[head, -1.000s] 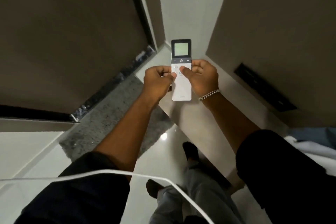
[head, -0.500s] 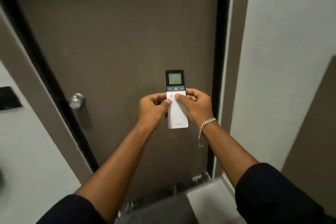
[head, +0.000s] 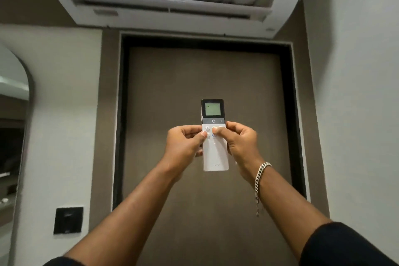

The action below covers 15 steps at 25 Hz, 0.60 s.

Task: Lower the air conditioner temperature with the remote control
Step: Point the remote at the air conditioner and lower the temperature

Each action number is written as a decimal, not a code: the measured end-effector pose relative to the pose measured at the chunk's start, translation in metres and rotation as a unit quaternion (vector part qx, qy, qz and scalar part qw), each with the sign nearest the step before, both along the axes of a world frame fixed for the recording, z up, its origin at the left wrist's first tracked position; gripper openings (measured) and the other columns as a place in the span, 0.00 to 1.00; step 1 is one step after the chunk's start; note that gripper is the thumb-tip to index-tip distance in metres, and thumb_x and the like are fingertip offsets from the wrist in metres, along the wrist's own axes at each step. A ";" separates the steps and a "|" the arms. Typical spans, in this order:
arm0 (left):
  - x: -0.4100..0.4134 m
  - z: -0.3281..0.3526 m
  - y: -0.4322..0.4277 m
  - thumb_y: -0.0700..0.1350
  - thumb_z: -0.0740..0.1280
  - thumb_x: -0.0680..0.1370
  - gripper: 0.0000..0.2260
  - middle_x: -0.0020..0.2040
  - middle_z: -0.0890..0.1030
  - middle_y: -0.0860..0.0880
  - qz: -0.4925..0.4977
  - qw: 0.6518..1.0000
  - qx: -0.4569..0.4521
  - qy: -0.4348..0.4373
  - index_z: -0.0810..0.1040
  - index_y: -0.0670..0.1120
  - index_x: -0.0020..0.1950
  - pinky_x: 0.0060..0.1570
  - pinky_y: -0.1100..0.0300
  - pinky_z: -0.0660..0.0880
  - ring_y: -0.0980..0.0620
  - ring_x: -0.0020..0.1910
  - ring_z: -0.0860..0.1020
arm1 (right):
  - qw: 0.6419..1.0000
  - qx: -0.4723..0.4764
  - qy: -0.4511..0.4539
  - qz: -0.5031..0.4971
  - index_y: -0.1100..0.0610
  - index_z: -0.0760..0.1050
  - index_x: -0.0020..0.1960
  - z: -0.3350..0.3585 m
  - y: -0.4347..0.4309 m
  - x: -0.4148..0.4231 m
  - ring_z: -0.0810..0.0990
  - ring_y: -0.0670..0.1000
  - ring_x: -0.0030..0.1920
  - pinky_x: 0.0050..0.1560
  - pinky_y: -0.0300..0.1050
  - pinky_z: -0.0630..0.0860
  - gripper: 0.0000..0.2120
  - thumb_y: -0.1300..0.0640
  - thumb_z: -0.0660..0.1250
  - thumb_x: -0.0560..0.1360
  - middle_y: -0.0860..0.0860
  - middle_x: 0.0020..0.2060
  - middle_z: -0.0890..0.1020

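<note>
Up at chest height I hold the remote [head: 214, 136], a slim white slab with a black top and a pale green screen, upright before the brown door [head: 205, 84]. My left hand [head: 184, 147] grips its left edge and my right hand [head: 238, 142] its right edge, both thumbs pressed on the round buttons below the dark strip. A chain bracelet [head: 260, 177] hangs at my right wrist. Overhead, the white unit [head: 172, 4] shows long slatted vents. A black switch plate [head: 68, 220] sits on the pale wall at left.
</note>
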<state>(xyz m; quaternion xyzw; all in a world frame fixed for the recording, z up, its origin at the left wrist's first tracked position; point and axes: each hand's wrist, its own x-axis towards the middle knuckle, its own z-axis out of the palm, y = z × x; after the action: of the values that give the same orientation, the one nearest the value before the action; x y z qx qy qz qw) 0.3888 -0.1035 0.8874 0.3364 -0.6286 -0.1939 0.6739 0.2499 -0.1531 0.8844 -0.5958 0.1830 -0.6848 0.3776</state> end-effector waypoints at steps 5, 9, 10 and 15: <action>0.004 0.048 0.019 0.40 0.68 0.75 0.06 0.46 0.85 0.46 0.008 0.998 -0.063 -0.020 0.81 0.44 0.51 0.38 0.57 0.83 0.51 0.43 0.85 | 0.999 -0.051 -0.007 0.019 0.61 0.81 0.52 0.053 0.011 0.005 0.87 0.54 0.42 0.37 0.45 0.81 0.17 0.58 0.76 0.64 0.55 0.44 0.88; 0.001 0.064 0.028 0.38 0.68 0.75 0.07 0.47 0.85 0.41 0.004 0.997 -0.081 -0.004 0.81 0.40 0.52 0.45 0.48 0.82 0.45 0.45 0.85 | 0.997 -0.074 -0.026 0.019 0.65 0.80 0.50 0.073 0.017 0.008 0.85 0.52 0.36 0.35 0.44 0.80 0.13 0.64 0.74 0.67 0.57 0.41 0.87; 0.000 0.065 0.029 0.38 0.68 0.75 0.07 0.47 0.85 0.41 0.004 0.997 -0.083 -0.003 0.81 0.41 0.52 0.46 0.47 0.82 0.45 0.45 0.85 | 0.996 -0.078 -0.028 0.017 0.66 0.80 0.51 0.075 0.018 0.008 0.85 0.51 0.35 0.34 0.43 0.80 0.13 0.65 0.74 0.67 0.57 0.41 0.87; 0.004 0.070 0.032 0.38 0.69 0.74 0.05 0.43 0.86 0.46 -0.001 0.994 -0.105 -0.013 0.80 0.48 0.45 0.43 0.52 0.83 0.50 0.42 0.85 | 0.996 -0.080 -0.023 0.041 0.66 0.79 0.54 0.080 0.026 0.005 0.85 0.53 0.38 0.37 0.44 0.81 0.15 0.65 0.74 0.69 0.61 0.46 0.86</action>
<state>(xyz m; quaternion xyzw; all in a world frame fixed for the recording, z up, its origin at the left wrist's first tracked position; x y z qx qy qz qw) 0.3926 -0.0712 0.9575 0.2659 -0.6545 -0.1233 0.6969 0.2548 -0.1270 0.9643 -0.6153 0.0945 -0.6945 0.3608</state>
